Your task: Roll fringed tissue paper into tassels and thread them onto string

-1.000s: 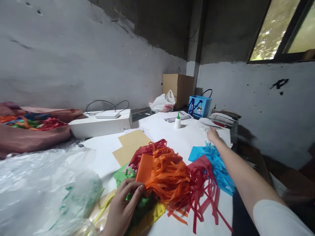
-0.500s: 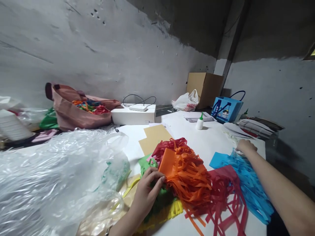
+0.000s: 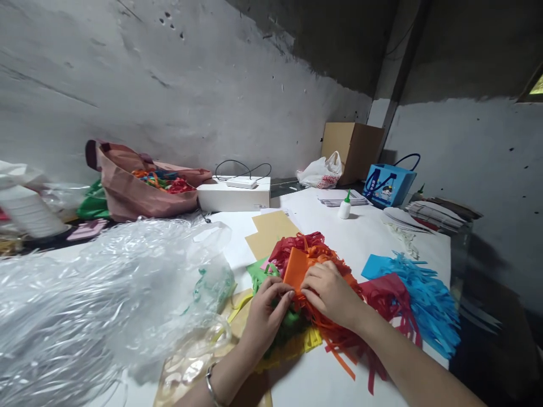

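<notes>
In the head view, an orange fringed paper tassel (image 3: 293, 270) lies on top of a colourful pile in front of me. My left hand (image 3: 271, 305) pinches its lower left edge between thumb and fingers. Beside it, my right hand (image 3: 328, 288) has its fingers closed on the same orange paper where the uncut band meets the strips. Underneath and around are crimson fringed paper (image 3: 386, 291), green fringed paper (image 3: 259, 274) and yellow fringed paper (image 3: 292, 353). Blue fringed paper (image 3: 424, 299) rests at the right table edge, apart from both hands.
Clear plastic strips and bags (image 3: 106, 294) spread over the left side. Tan card (image 3: 271, 232) lies behind the pile. Farther back stand a white glue bottle (image 3: 345, 208), a white box (image 3: 233, 196), a pink bag (image 3: 127, 192) of coloured strips, a blue bag (image 3: 388, 183) and a cardboard box (image 3: 352, 150).
My right hand has come from the blue fringed paper at the right to the orange tassel and closed on it. My left hand keeps its pinch. The view has shifted slightly.
</notes>
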Motion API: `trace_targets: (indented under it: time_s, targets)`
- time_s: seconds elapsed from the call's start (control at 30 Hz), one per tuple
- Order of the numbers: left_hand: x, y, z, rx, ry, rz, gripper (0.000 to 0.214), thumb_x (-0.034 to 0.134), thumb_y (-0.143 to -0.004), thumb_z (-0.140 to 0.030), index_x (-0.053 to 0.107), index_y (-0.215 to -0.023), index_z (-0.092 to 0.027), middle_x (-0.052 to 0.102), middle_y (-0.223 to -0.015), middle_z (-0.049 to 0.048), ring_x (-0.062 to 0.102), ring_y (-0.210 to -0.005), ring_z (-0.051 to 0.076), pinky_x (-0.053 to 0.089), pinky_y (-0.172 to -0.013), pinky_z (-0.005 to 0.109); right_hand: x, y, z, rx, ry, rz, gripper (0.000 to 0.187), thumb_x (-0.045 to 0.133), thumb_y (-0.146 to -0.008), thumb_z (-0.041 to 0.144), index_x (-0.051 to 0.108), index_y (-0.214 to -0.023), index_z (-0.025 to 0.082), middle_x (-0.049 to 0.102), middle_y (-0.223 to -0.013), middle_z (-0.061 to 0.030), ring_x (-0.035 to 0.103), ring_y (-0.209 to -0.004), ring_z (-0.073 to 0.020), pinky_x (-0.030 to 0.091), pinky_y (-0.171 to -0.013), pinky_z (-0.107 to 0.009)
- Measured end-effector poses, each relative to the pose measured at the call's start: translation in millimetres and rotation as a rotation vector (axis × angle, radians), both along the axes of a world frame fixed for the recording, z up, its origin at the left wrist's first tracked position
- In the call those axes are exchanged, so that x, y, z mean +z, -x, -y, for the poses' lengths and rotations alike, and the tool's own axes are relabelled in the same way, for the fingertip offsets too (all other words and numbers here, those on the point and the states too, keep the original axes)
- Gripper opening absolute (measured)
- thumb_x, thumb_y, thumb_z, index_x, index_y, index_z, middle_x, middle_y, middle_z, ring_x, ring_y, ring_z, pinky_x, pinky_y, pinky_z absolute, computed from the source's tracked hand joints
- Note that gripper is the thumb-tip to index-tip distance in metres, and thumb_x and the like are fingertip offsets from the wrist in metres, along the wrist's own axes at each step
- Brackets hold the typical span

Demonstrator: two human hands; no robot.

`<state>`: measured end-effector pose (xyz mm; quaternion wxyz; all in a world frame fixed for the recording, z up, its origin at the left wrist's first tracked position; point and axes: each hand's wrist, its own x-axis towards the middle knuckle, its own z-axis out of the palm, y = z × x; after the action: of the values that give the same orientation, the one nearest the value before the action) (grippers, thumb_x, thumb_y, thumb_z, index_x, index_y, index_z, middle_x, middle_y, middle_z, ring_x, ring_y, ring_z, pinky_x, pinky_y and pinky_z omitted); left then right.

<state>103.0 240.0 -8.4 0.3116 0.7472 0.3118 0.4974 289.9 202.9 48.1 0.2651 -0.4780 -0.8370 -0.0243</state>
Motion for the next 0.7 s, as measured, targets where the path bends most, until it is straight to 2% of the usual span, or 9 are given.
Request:
trace_targets:
  time_s: [0.17, 0.37, 0.57, 0.7]
  targets:
    - [1.5, -1.2, 0.9, -0.001, -0.013, 0.008, 0.013, 0.061, -0.093, -0.029, 0.071, -0.093, -0.023, 0.061, -0.092, 0.0034, 0.062, -0.087, 0.021, 0.051, -0.079, 0.033, -2.1, 0.3, 4.8, -0.048, -0.019, -0.112, 0.016, 0.063, -0.093, 0.009, 0.062, -0.081, 0.019, 0.066, -0.083, 0.0005, 0.06, -0.082, -0.0172, 0.039, -0.079, -0.034]
    - [2.6, -2.6, 1.7, 0.002, -0.016, 0.006, 0.011, 0.062, -0.093, -0.028, 0.071, -0.094, -0.024, 0.06, -0.092, 0.0029, 0.061, -0.086, 0.02, 0.051, -0.079, 0.033, -3.8, 0.3, 3.0, -0.044, -0.092, -0.185, 0.014, 0.064, -0.094, 0.01, 0.069, -0.087, 0.022, 0.07, -0.086, -0.0005, 0.062, -0.084, -0.0188, 0.039, -0.081, -0.036]
    - [5.8, -4.7, 3.6, 0.01, -0.003, 0.017, 0.015, 0.058, -0.094, -0.027, 0.069, -0.086, -0.022, 0.059, -0.089, 0.0022, 0.06, -0.083, 0.019, 0.05, -0.077, 0.031, -5.0, -6.2, 10.0, -0.015, -0.198, -0.191, 0.024, 0.056, -0.096, 0.013, 0.066, -0.117, 0.02, 0.068, -0.107, -0.0092, 0.06, -0.1, -0.0247, 0.039, -0.091, -0.042]
    - [7.0, -5.2, 4.3, 0.013, 0.003, 0.022, 0.015, 0.057, -0.095, -0.027, 0.068, -0.085, -0.022, 0.059, -0.088, 0.0019, 0.06, -0.082, 0.018, 0.05, -0.076, 0.03, 0.5, -6.4, 20.5, -0.008, -0.197, -0.062, 0.013, 0.058, -0.095, 0.02, 0.071, -0.097, 0.021, 0.062, -0.09, -0.0058, 0.055, -0.088, -0.0235, 0.038, -0.085, -0.041]
